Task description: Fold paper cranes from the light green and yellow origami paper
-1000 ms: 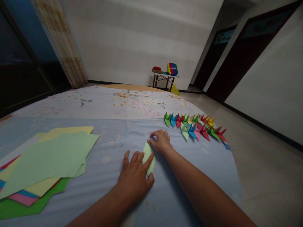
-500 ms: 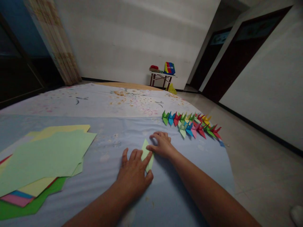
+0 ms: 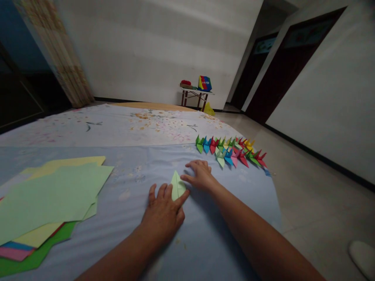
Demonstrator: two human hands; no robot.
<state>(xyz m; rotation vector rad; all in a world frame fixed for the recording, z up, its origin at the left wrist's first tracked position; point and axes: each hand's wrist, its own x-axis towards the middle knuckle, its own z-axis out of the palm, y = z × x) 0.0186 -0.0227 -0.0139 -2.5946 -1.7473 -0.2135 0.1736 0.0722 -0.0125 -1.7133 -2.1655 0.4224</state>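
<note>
A small pale-green origami paper (image 3: pixel 178 186), folded to a point at its far end, lies on the blue cloth in front of me. My left hand (image 3: pixel 164 206) rests on its near part with fingers spread, the index finger reaching across to the right edge and covering the near end. Beside the upper right edge is my right hand (image 3: pixel 199 176), thumb and index finger apart. The thumb tip is close to the paper; whether it touches I cannot tell.
Large coloured paper sheets (image 3: pixel 55 195) are stacked at the left. Several folded paper cranes (image 3: pixel 228 150) stand in two rows at the right, near the table edge. The round table wears a floral cloth (image 3: pixel 152 125). Behind stands a small side table (image 3: pixel 195 91) with a colourful box (image 3: pixel 204 83).
The folded paper now looks wider, with a centre line showing. My right thumb has drawn slightly away from it. The whole view has shifted a little, moving the table leftward.
</note>
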